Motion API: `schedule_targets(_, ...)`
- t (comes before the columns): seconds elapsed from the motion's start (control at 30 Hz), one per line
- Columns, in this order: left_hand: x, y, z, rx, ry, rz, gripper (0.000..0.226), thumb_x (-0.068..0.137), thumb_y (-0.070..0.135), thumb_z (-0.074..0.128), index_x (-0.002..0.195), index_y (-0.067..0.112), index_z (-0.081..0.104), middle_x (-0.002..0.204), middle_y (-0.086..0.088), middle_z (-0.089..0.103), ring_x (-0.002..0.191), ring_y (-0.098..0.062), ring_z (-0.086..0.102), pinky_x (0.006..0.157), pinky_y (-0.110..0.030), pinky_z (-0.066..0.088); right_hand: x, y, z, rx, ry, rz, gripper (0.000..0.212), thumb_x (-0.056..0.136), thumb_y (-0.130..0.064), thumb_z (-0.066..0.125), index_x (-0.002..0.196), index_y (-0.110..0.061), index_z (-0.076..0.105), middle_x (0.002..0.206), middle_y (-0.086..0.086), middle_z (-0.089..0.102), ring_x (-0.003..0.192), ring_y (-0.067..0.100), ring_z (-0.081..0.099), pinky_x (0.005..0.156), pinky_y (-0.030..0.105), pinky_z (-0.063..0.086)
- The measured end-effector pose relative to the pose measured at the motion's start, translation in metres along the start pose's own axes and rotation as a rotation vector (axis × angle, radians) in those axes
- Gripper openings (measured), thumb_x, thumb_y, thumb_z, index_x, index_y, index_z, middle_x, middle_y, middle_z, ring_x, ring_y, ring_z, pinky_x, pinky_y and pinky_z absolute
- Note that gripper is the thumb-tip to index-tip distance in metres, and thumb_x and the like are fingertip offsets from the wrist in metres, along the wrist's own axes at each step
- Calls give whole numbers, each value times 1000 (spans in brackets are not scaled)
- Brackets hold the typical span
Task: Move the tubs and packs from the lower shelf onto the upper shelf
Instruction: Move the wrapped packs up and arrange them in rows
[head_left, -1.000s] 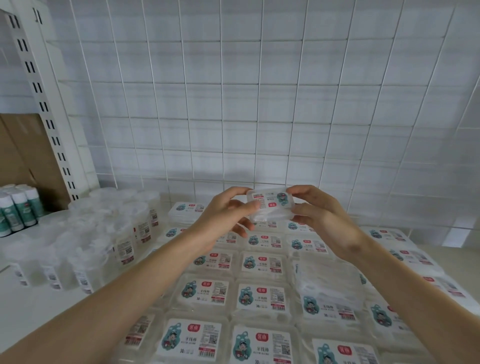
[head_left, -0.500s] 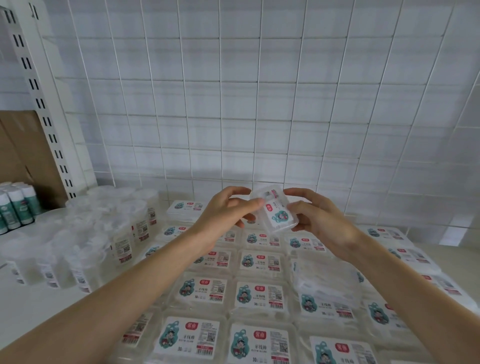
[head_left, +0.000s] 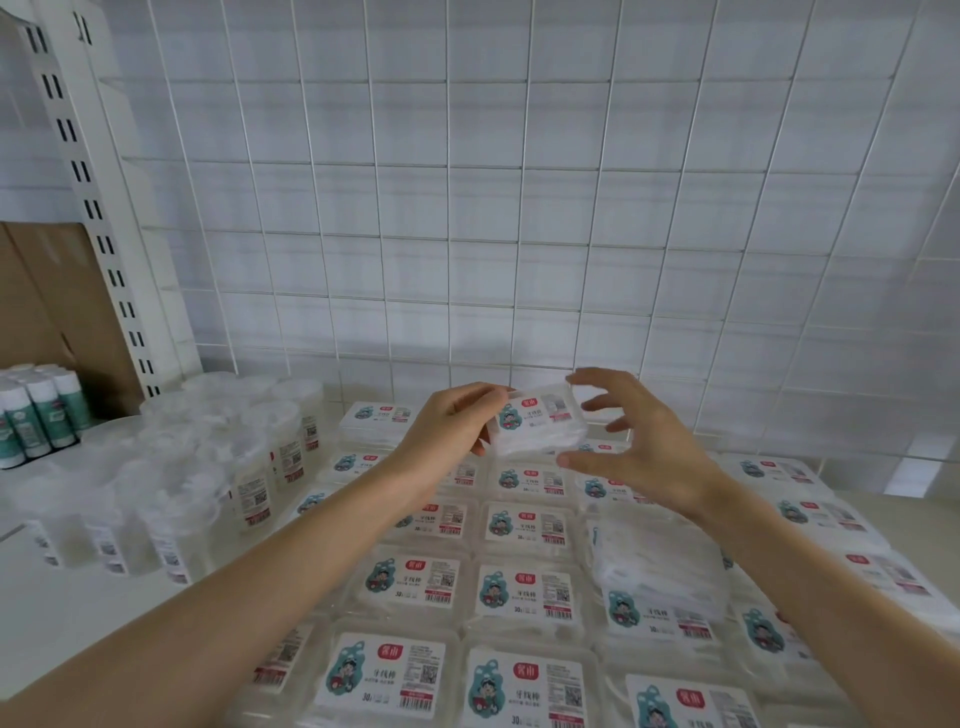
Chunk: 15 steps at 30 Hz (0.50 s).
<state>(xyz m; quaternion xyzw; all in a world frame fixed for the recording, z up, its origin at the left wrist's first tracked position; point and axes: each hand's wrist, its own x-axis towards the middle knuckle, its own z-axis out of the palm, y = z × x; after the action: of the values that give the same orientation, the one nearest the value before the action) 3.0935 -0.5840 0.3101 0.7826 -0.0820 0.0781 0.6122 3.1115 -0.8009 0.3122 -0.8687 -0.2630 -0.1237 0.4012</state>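
Left grip (head_left: 447, 426) pinches the left end of a small clear plastic pack with a white cartoon label (head_left: 540, 418), fingers curled round that end, holding it in the air with the label turned toward the camera. Right grip (head_left: 639, 447) is spread wide just right of the held pack, its fingers (head_left: 602, 402) apart and lightly bent. Its thumb tip lies at the pack's lower right corner, and whether it touches cannot be told. Below the held pack, rows of flat clear labelled packs (head_left: 524, 592) lie side by side on the white shelf (head_left: 52, 597). One loose clear pack (head_left: 654, 566) lies on top of those rows, below and right of the held pack. Left of the held pack stands a cluster of clear round lidded tubs (head_left: 249, 457), upright and close together. Farther left are white bottles with teal labels (head_left: 41, 415), with brown cardboard (head_left: 47, 312) and a white slotted upright post (head_left: 88, 208) above them. Behind the held pack rises a white wire grid panel (head_left: 467, 208).
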Motion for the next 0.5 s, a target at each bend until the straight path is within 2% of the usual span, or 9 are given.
schedule_targets(0.07,2,0,-2,8,-13,13,22,101,30,51,110,29,72,99,-14,70,78,-14,60,75,-26,50,-1,-3,-4,23,32,-7,68,70,-27,87,120,-48,47,117,-28,52,100,-19,49,77,2,41)
schedule_targets(0.13,2,0,-2,26,-33,20,22,102,31,51,110,30,71,106,-18,68,84,-20,61,78,-28,51,-1,-6,-4,9,24,-19,57,71,-22,87,112,-47,54,108,-29,58,96,-17,51,75,7,42)
schedule_targets(0.2,3,-1,-1,46,-34,10,21,102,32,50,108,33,70,104,-18,68,87,-25,63,80,-30,52,-2,-9,-2,-11,0,-24,51,72,-20,86,106,-44,57,101,-30,60,93,-17,52,73,9,41)
schedule_targets(0.27,1,-1,-1,70,-16,17,23,102,35,48,112,31,69,93,-7,66,84,-20,61,79,-27,49,-2,-10,-2,-17,-7,-7,48,72,-19,86,103,-43,57,96,-29,58,87,-20,50,69,4,39)
schedule_targets(0.3,0,0,-1,123,-10,39,29,102,39,45,118,28,67,94,2,64,86,-12,60,80,-21,46,-1,-9,-2,-21,-4,7,48,71,-20,87,101,-43,57,95,-28,57,85,-21,50,67,3,38)
schedule_targets(0.37,-1,0,-5,347,9,106,39,104,43,39,132,24,57,117,12,60,106,-4,56,86,-14,38,2,-3,-3,-23,7,42,46,71,-24,87,100,-45,57,97,-25,58,83,-15,53,66,4,41)
schedule_targets(0.43,1,-3,-12,611,32,172,38,104,38,40,136,24,55,133,11,56,124,-7,48,96,-19,33,4,5,-2,-33,6,115,44,72,-29,86,102,-45,58,103,-21,60,84,-4,58,65,9,45)
schedule_targets(0.5,5,-8,-18,781,35,171,33,101,31,46,129,23,61,134,8,56,126,-11,46,101,-25,32,6,14,-1,-71,-23,195,42,75,-30,84,108,-39,60,103,-17,60,86,1,59,61,11,45)
